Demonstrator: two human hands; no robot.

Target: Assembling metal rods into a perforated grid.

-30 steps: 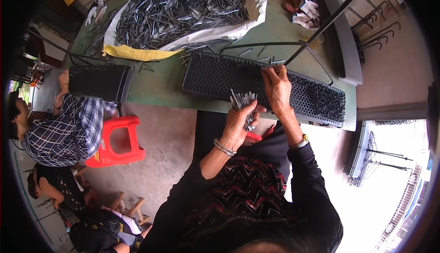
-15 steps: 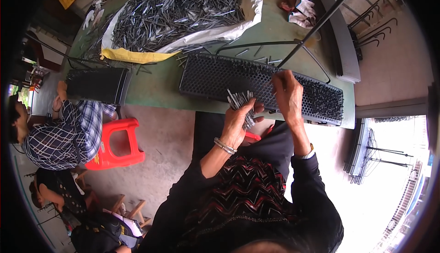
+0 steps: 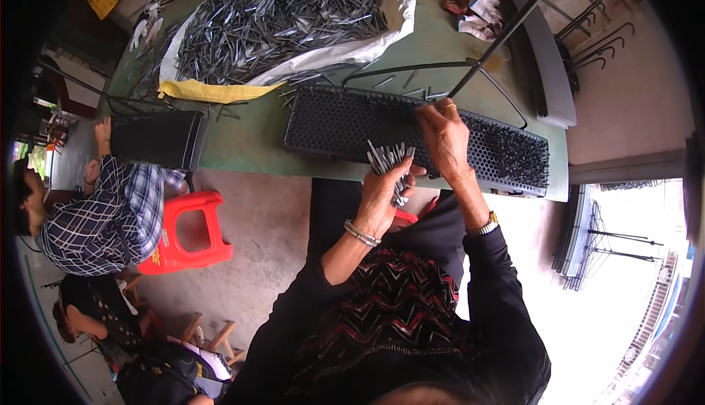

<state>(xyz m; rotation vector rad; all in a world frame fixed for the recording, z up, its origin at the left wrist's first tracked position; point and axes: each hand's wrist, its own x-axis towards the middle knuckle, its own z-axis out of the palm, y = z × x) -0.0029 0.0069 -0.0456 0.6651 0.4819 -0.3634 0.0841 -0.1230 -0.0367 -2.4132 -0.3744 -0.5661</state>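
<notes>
A bundle of thin grey metal rods (image 3: pixel 388 159) sticks up out of my left hand (image 3: pixel 380 198), whose fingers wrap round it just off the near edge of a long black perforated tray (image 3: pixel 327 122). My right hand (image 3: pixel 446 140) is over the middle of this tray, fingers pinched and pointing down at the holes. Whatever lies between those fingertips is too small or hidden to make out. Dark pieces (image 3: pixel 518 154) stand close together in the tray's right part, while open holes show in its left part.
Farther back, a white sack (image 3: pixel 308 58) lies spread under a heap of similar rods (image 3: pixel 279 23). A black metal bar (image 3: pixel 507 34) slants up behind the tray. Gloves (image 3: pixel 481 19) lie at the back right. At left a co-worker (image 3: pixel 103 210) sits beside a red stool (image 3: pixel 220 225) at another black tray (image 3: pixel 156 140).
My right hand has moved left and slightly away from me across the tray. My left hand still grips the rods in nearly the same place. The co-worker's hand has risen a little.
</notes>
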